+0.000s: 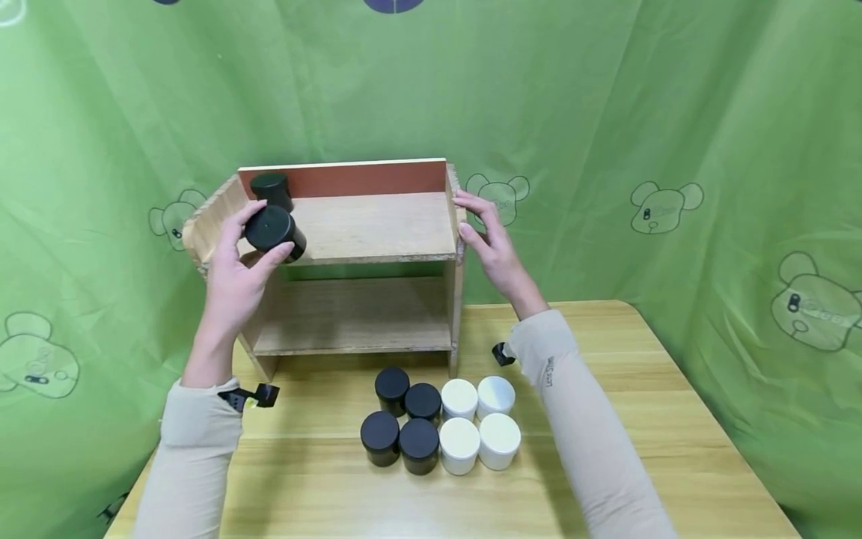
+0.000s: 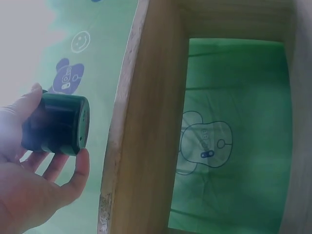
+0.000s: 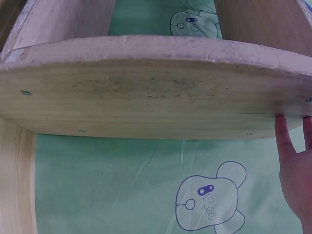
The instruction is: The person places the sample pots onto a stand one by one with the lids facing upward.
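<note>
above shelf edge, left hand grips black jar.

Shelf on table, one jar at upper rear left, eight jars in front, curtain behind

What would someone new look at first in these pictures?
The black jar held in the person's left grip probably catches the eye first, near the upper left of the wooden shelf. Then come four black jars and four white jars, standing together on the table in front of the shelf. Behind it all hangs bright green cloth with cartoon animal faces.
</note>
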`<state>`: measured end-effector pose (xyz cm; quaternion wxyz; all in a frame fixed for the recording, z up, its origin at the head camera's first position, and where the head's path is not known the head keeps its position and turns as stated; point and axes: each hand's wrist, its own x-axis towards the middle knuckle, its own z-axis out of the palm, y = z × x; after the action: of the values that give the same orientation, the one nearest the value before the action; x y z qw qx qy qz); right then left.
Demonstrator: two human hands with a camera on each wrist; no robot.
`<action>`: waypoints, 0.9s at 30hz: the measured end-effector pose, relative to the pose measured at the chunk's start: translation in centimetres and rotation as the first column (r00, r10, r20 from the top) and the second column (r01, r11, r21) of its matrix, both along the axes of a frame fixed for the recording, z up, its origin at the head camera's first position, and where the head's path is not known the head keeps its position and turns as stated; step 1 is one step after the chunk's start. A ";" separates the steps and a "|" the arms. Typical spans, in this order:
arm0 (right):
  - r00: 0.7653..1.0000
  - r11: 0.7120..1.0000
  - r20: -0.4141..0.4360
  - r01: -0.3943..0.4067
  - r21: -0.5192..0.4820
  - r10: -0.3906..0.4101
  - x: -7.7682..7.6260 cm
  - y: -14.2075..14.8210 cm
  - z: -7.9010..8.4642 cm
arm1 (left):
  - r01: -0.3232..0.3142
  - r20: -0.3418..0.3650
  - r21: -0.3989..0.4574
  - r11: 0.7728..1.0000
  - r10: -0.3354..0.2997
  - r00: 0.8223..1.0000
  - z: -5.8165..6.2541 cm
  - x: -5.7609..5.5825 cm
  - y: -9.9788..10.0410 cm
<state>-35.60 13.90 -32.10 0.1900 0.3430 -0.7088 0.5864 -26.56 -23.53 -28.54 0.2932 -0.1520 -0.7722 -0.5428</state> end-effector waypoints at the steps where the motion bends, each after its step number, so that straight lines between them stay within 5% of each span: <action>1: 1.000 1.000 0.000 -0.002 -0.001 0.002 0.0 0.0 0.0 | -0.010 0.001 0.001 1.000 0.010 1.000 0.2 -0.2 0.0; 17: 1.000 1.000 0.000 0.008 -0.001 -0.008 0.2 0.2 0.0 | -0.131 0.038 0.003 0.991 0.131 0.991 1.2 -3.7 -0.2; 27: 1.000 1.000 -0.012 0.002 -0.007 -0.003 0.2 0.3 0.1 | -0.166 -0.014 0.001 0.986 0.166 0.986 2.1 -5.9 -0.8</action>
<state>-35.36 14.19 -31.98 0.1961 0.3449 -0.7060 0.5866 -32.50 -24.36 -26.49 0.3429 -0.0911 -0.7802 -0.5151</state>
